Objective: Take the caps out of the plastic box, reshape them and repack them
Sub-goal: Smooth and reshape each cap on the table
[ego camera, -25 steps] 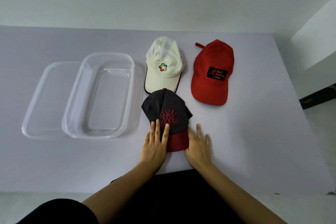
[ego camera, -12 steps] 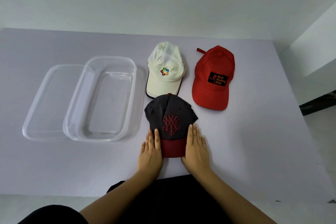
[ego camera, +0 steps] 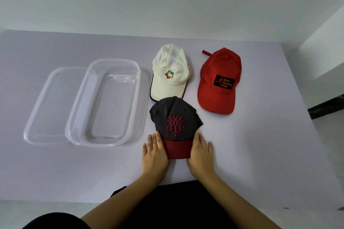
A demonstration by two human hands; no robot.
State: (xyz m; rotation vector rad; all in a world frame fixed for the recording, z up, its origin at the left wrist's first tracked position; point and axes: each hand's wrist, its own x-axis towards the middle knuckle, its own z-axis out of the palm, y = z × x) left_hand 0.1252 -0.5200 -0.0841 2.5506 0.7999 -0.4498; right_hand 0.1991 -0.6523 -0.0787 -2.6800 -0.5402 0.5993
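A dark grey cap with a red emblem and a dark red brim lies on the table in front of me, brim pointing toward me. My left hand lies flat against the brim's left edge and my right hand against its right edge, fingers extended. Behind it lie a cream cap with a coloured logo and a red cap with a black patch. The clear plastic box stands empty to the left of the caps.
The box's clear lid lies flat left of the box, partly under it. The grey table ends at a white wall behind and drops off at the right edge. My dark clothing fills the bottom of the view.
Both hands slid from on top of the brim out to its two sides. The grey cap's crown now looks rounder and straighter.
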